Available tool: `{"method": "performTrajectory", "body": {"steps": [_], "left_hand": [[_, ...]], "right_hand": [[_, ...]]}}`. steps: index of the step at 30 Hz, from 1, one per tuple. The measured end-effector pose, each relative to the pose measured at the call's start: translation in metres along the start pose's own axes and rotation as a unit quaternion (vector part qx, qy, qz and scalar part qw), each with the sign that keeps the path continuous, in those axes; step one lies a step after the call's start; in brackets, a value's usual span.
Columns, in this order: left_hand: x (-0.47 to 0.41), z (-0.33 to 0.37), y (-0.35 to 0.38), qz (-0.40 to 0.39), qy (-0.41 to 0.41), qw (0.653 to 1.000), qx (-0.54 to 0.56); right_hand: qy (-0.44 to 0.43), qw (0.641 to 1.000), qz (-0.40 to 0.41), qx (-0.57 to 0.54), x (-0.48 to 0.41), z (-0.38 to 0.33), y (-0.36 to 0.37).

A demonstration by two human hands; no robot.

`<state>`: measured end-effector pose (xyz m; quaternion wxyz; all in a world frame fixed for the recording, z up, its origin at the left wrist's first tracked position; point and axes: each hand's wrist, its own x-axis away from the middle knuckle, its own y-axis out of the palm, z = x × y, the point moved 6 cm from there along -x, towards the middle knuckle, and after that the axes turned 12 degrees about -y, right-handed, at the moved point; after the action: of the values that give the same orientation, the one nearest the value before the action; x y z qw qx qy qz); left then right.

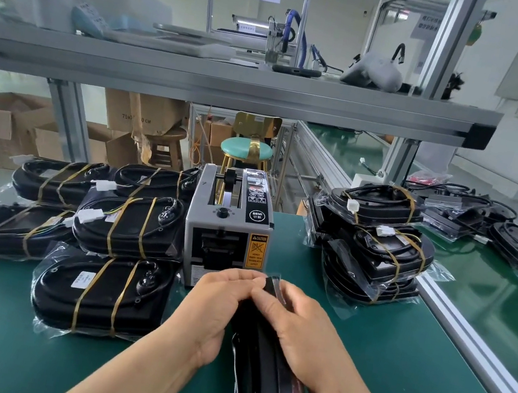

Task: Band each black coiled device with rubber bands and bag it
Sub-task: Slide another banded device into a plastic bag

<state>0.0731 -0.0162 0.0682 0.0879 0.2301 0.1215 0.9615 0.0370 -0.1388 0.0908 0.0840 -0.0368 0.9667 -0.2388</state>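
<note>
I hold one black coiled device [268, 379] on edge over the green mat, its far end wrapped in a clear bag [273, 279]. My left hand [218, 306] grips the device's far end from the left. My right hand [303, 330] grips it from the right, fingers curled over the top edge, right in front of the grey tape dispenser [228, 229]. Several banded, bagged devices [104, 294] lie to the left. Another stack of bagged devices [379, 247] stands at the right.
The green mat [20, 345] covers the bench. An aluminium rail [471, 355] borders its right side, with a conveyor carrying loose unbagged devices [517, 239] beyond. A shelf beam [234, 89] runs overhead. Cardboard boxes and stools stand behind the bench.
</note>
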Motion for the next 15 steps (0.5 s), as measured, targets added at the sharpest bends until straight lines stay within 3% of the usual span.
{"method": "performTrajectory", "body": {"steps": [7, 11, 15], "left_hand": [[0.001, 0.009, -0.001, 0.008, -0.015, 0.999, -0.039], [0.014, 0.015, -0.011, 0.093, 0.104, 0.978, -0.157], [0.036, 0.019, -0.004, 0.058, 0.219, 0.93, -0.288]], "right_hand": [[0.016, 0.999, -0.039, 0.016, 0.002, -0.005, -0.003], [-0.047, 0.998, 0.001, -0.03, 0.013, -0.015, -0.016], [-0.165, 0.971, 0.119, -0.124, 0.026, -0.027, -0.027]]}}
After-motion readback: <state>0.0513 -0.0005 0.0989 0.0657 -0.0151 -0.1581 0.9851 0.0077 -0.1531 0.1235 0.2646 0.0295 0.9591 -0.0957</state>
